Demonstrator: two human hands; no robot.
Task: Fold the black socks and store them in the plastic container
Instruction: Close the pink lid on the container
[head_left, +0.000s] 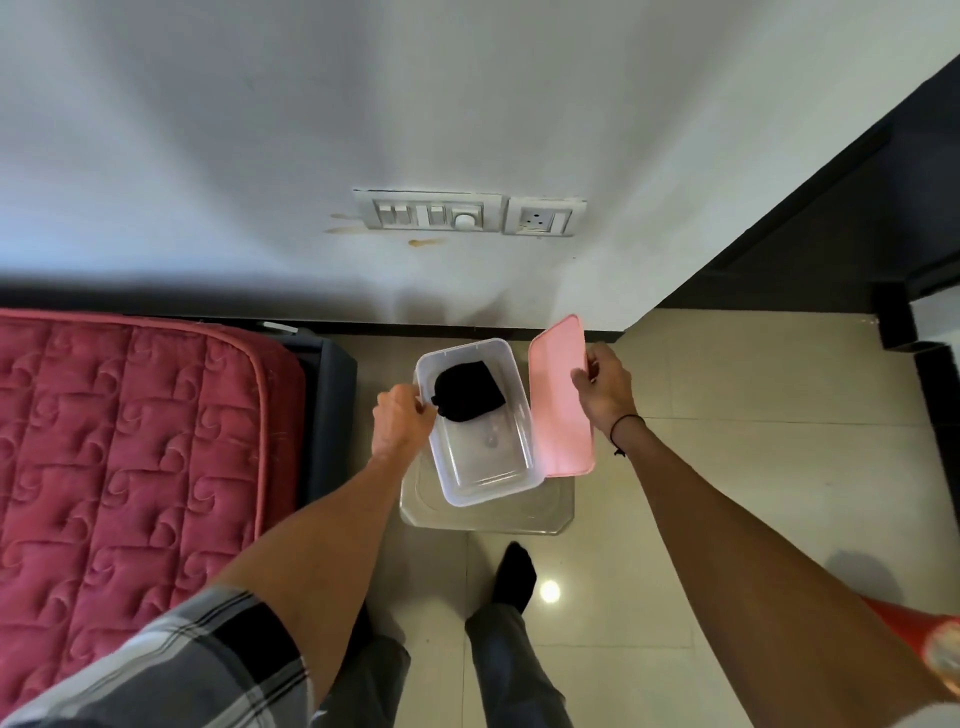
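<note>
A clear plastic container (511, 480) stands open on a small transparent stool (550, 514). The folded black socks (469, 391) lie bundled at its far end. My left hand (402, 418) grips the container's left rim. My right hand (605, 387) holds the pink lid (560, 410) by its far right edge. The lid is tilted and leans against the right side of the container.
A bed with a red quilted mattress (130, 441) fills the left. A white wall with a switch panel (436, 210) and a socket (543, 218) rises straight ahead. Beige floor tiles (753, 415) spread to the right, bounded by dark furniture (857, 208). My socked foot (514, 577) stands near the stool.
</note>
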